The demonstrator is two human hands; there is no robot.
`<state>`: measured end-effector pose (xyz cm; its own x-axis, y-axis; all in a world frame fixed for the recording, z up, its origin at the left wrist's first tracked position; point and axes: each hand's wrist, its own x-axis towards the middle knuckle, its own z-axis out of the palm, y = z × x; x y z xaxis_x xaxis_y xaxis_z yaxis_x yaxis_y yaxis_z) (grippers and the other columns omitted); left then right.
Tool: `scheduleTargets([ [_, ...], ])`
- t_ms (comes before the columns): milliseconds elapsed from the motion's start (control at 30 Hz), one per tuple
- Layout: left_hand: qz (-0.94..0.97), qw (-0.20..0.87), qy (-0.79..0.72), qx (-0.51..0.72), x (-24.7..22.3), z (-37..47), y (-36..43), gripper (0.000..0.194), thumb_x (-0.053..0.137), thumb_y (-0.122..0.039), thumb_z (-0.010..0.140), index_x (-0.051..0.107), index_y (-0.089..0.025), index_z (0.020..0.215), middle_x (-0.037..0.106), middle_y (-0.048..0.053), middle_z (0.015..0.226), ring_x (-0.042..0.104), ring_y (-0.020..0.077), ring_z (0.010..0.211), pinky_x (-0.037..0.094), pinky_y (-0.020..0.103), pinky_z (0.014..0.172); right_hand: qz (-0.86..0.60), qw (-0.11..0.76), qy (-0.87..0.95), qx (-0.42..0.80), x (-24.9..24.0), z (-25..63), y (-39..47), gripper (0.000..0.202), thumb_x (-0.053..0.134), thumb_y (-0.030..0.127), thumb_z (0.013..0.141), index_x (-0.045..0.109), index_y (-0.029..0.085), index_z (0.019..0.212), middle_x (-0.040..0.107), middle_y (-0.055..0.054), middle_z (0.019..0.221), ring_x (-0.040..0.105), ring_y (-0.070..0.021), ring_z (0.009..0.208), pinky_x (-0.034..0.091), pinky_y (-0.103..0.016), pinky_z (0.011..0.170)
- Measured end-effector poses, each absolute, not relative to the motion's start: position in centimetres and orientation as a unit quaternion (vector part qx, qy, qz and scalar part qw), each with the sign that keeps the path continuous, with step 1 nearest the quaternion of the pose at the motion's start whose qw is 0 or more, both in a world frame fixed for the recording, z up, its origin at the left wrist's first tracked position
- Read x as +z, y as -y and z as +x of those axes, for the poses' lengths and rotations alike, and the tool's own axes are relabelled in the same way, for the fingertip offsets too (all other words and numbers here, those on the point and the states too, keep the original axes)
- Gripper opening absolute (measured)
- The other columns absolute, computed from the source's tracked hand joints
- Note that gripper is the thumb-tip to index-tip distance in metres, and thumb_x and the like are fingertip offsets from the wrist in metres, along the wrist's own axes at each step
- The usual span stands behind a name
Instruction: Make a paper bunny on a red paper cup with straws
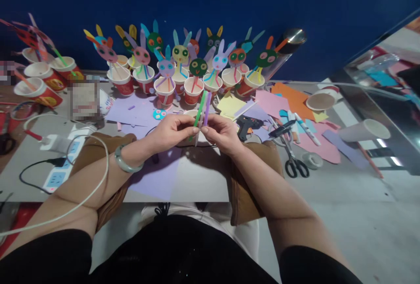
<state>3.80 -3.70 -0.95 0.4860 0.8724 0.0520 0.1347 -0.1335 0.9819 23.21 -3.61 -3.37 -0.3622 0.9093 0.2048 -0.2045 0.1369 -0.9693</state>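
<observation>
My left hand (pixel 178 130) pinches a bright green strip (pixel 201 108) between thumb and fingers. My right hand (pixel 221 133) closes on a purple strip (pixel 207 108) beside it. Both strips stand nearly upright and close together, with a pale whitish strip (pixel 197 138) low between my fingertips. Whether the strips are joined is hidden by the fingers. Just beyond my hands are red and white paper cups (pixel 193 93) bearing rabbit-like paper figures (pixel 198 67) with round eyes and long ears. A blue paper disc with eyes (pixel 159 114) lies left of my hands.
Purple paper (pixel 154 177) lies below my hands. At right are a black glue gun (pixel 245 127), scissors (pixel 296 166), a tape roll (pixel 312 160), markers (pixel 305 127) and coloured paper (pixel 285 99). A power strip (pixel 62 161) with white cable (pixel 106 161) is at left.
</observation>
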Motion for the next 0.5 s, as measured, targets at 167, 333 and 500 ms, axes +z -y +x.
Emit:
scheduleTargets([
  [167, 0.701, 0.511, -0.355, 0.35, -0.86, 3.86, 3.61, 0.02, 0.067, -0.031, 0.087, 0.077, -0.013, 0.088, 0.066, 0.002, 0.074, 0.056, 0.0106, 0.067, 0.042, 0.022, 0.062, -0.311, 0.477, 0.6, 0.562, -3.42, 23.13, 3.56, 0.043, 0.081, 0.057, 0.078, 0.075, 0.017, 0.095, 0.069, -0.002, 0.077, 0.062, -0.0121, 0.066, 0.054, -0.025, 0.062],
  [333, 0.698, 0.524, -0.345, 0.345, -1.17, 3.85, 3.53, 0.022, 0.066, -0.032, 0.089, 0.077, -0.014, 0.09, 0.07, 0.003, 0.082, 0.059, 0.0117, 0.072, 0.044, 0.023, 0.066, -0.305, 0.485, 0.649, 0.5, -3.51, 23.23, 3.66, 0.039, 0.077, 0.054, 0.083, 0.076, 0.019, 0.099, 0.074, -0.005, 0.088, 0.069, -0.0171, 0.083, 0.057, -0.03, 0.077],
  [500, 0.648, 0.603, -0.331, 0.328, -0.92, 3.9, 3.72, 0.02, 0.069, -0.03, 0.086, 0.072, -0.013, 0.096, 0.062, 0.001, 0.073, 0.054, 0.0092, 0.064, 0.042, 0.021, 0.058, -0.333, 0.511, 0.628, 0.482, -3.61, 23.15, 3.77, 0.038, 0.075, 0.056, 0.085, 0.072, 0.019, 0.095, 0.069, -0.002, 0.08, 0.065, -0.0162, 0.076, 0.055, -0.029, 0.07],
])
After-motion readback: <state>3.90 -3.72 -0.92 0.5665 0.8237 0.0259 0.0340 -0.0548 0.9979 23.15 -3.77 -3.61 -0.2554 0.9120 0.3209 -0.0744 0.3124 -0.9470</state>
